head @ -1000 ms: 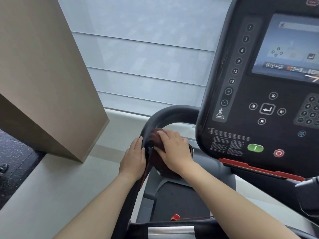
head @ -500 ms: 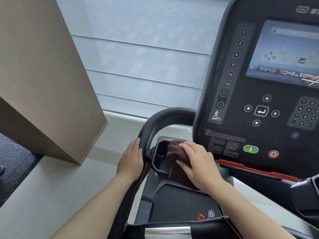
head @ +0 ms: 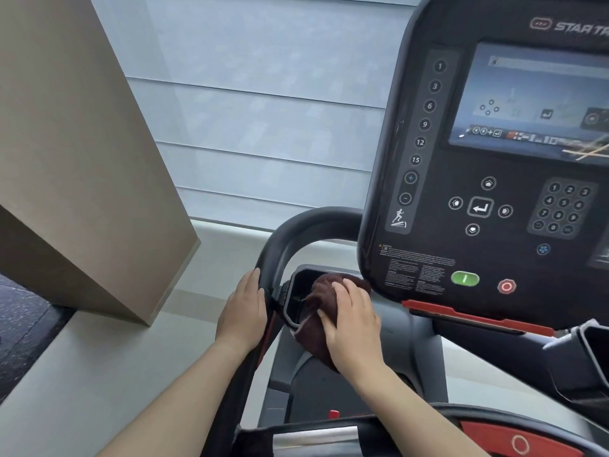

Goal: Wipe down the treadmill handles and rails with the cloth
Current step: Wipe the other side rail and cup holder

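The black curved left handle (head: 298,230) of the treadmill arches from the console down past my left hand. My left hand (head: 243,310) rests against the outer side of that rail, fingers together and laid flat on it. My right hand (head: 354,319) presses a dark brown cloth (head: 318,293) into the black cup-holder tray (head: 298,282) just right of the handle, under the console's lower left corner. Part of the cloth hangs below my palm over the grey frame.
The black console (head: 487,209) with screen, number buttons, green start and red stop buttons fills the right. A beige slanted pillar (head: 75,159) stands at left on a pale ledge (head: 99,357). A window blind lies behind. A red-trimmed front bar (head: 494,437) crosses the bottom.
My right hand has carried the cloth off the handle's bend, rightward and down, into the tray under the console. My left hand has stayed on the rail.
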A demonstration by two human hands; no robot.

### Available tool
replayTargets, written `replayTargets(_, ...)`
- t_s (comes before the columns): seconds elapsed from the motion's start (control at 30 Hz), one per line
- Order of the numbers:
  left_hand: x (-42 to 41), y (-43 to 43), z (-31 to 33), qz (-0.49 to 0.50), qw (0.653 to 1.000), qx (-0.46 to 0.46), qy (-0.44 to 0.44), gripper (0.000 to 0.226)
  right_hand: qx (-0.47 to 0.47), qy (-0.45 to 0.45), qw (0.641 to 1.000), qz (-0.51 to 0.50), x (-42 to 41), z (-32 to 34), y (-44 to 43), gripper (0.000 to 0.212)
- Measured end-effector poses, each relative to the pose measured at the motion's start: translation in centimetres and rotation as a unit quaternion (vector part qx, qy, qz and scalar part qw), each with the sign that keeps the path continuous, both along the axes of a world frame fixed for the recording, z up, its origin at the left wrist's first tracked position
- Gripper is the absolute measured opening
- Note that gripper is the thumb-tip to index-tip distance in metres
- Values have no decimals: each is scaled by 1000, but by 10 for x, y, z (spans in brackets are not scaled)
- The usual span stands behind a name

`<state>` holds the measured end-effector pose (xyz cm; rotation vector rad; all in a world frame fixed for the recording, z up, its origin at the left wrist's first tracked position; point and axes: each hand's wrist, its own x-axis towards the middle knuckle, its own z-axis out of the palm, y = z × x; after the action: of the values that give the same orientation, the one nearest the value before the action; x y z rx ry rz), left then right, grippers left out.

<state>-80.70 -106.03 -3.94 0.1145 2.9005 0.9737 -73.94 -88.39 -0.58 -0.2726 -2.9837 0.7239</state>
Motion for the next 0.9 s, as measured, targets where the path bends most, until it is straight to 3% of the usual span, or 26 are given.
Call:
replayTargets(0.2,1,1,0,4,1000,-7,5,46,-96,-12,993,-65,7,-1,-10,54)
replayTargets(0.6,1,1,1,6,1000,-14,8,46,-115,-23,990,-83,-1,5,-7,50)
replayTargets(0.9,0,-1,-2,9,1000,3,4,45,-40,46,998,29,-14,8,-8,46)
